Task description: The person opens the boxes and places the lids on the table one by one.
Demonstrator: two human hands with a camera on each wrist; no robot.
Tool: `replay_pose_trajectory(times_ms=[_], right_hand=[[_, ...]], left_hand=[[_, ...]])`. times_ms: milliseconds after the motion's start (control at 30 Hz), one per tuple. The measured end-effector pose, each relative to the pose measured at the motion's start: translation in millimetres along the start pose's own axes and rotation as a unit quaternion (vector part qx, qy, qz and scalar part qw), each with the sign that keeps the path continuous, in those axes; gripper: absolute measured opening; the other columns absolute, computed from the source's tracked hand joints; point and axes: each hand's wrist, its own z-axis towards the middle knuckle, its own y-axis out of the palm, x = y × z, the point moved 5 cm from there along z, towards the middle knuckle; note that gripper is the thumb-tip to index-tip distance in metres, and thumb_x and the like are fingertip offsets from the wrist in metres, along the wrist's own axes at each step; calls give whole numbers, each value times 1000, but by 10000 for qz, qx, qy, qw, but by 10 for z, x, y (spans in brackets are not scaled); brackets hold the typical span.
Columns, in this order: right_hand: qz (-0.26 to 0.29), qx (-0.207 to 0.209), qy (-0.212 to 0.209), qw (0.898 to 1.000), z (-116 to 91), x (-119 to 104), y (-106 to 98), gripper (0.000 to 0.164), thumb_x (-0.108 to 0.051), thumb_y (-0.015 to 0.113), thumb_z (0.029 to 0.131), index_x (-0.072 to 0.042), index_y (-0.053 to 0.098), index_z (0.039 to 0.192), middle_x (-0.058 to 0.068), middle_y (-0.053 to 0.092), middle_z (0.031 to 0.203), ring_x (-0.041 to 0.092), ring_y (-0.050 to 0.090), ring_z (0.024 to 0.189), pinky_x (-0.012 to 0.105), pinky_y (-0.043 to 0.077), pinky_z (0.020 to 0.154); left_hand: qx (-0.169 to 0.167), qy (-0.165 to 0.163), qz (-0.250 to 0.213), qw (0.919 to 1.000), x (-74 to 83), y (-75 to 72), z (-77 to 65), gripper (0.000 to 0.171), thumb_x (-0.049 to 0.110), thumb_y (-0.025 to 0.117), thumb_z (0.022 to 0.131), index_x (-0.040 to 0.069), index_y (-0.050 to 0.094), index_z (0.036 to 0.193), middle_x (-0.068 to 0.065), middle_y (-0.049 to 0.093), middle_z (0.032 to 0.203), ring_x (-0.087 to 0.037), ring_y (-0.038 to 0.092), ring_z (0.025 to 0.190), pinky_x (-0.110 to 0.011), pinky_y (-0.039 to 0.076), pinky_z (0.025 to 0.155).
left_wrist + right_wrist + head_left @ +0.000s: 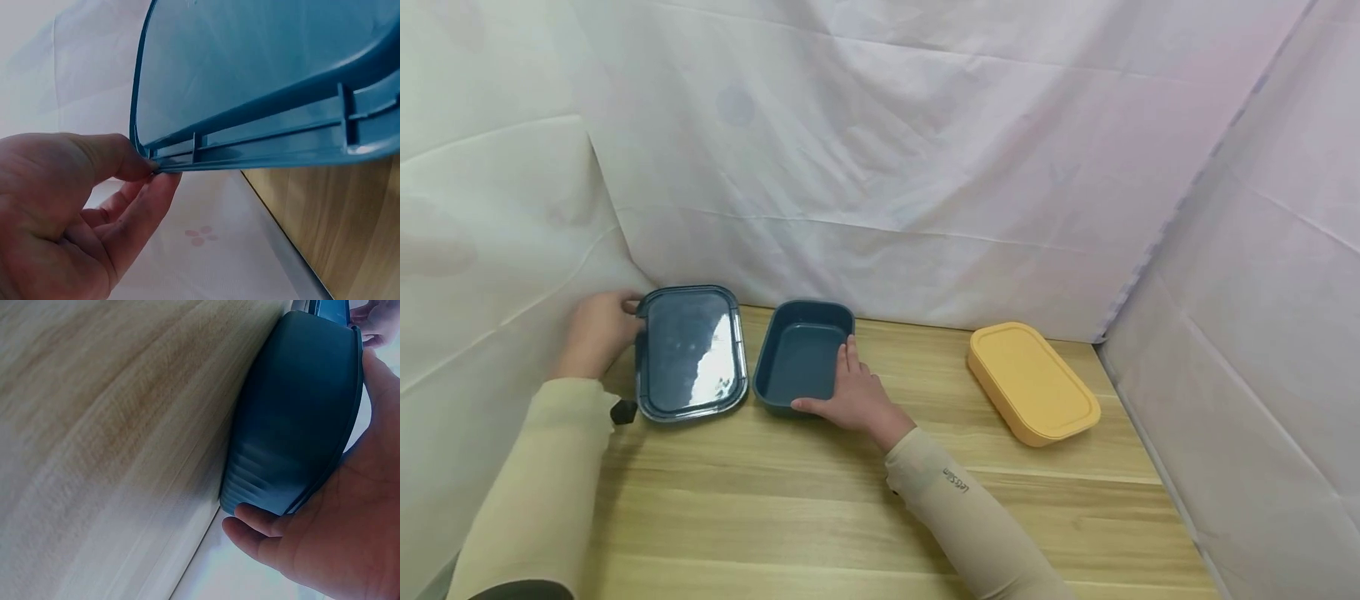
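A dark blue lunch box lid (691,354) stands tilted up at the left, its top glossy with reflected light. Thumb and fingers of my left hand (601,332) pinch its left edge; the left wrist view shows the ribbed rim of the lid (269,125) between them. Beside it, on the table, sits the open dark blue lunch box (801,360), with nothing visible inside. My right hand (853,392) holds this box by its near right corner, thumb along the near rim and fingers against the right side. In the right wrist view the fingers touch the box's outer wall (287,419).
A closed yellow lunch box (1033,383) lies at an angle on the right of the wooden table (820,508). White cloth walls (880,183) enclose the table at the back and on both sides.
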Motion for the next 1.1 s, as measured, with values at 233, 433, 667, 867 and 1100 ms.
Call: replay_pose_trajectory(times_ms=[233, 433, 667, 867, 1100], right_hand=[[-11, 53, -4, 10000, 0, 14, -12, 136, -91, 63, 89, -5, 8, 178, 9, -12, 185, 41, 30, 164, 57, 29, 130], [-23, 33, 23, 10000, 13, 34, 13, 136, -91, 64, 89, -5, 7, 178, 9, -13, 185, 41, 30, 164, 57, 30, 130], [-14, 7, 28, 10000, 3, 43, 24, 135, -89, 64, 90, -5, 6, 178, 8, -15, 185, 41, 29, 164, 57, 30, 130], [30, -33, 37, 10000, -26, 29, 4, 135, -89, 65, 90, -6, 5, 178, 7, -16, 185, 41, 27, 165, 57, 29, 130], [21, -48, 74, 10000, -25, 31, -9, 135, -90, 64, 90, -6, 4, 178, 7, -16, 185, 40, 26, 166, 56, 29, 131]], left_hand=[[-318, 153, -57, 9994, 58, 4, 72, 51, 0, 66, 96, -11, 59, 146, -42, 65, 129, -57, 65, 112, -68, 52, 94], [-587, 193, -130, 9980, 117, 44, 148, 53, 1, 64, 99, -11, 57, 150, -44, 62, 134, -58, 64, 116, -67, 55, 92], [-901, 128, -156, 9957, 184, 59, 235, 56, 3, 63, 102, -9, 52, 156, -43, 59, 141, -54, 68, 112, -62, 58, 89], [-1063, 166, -162, 9941, 194, 95, 315, 53, 3, 62, 102, -10, 54, 153, -41, 59, 141, -53, 70, 110, -65, 56, 92], [-1153, 263, -349, 9924, 222, 137, 386, 53, 1, 62, 100, -10, 55, 152, -40, 61, 139, -47, 75, 103, -61, 59, 90]])
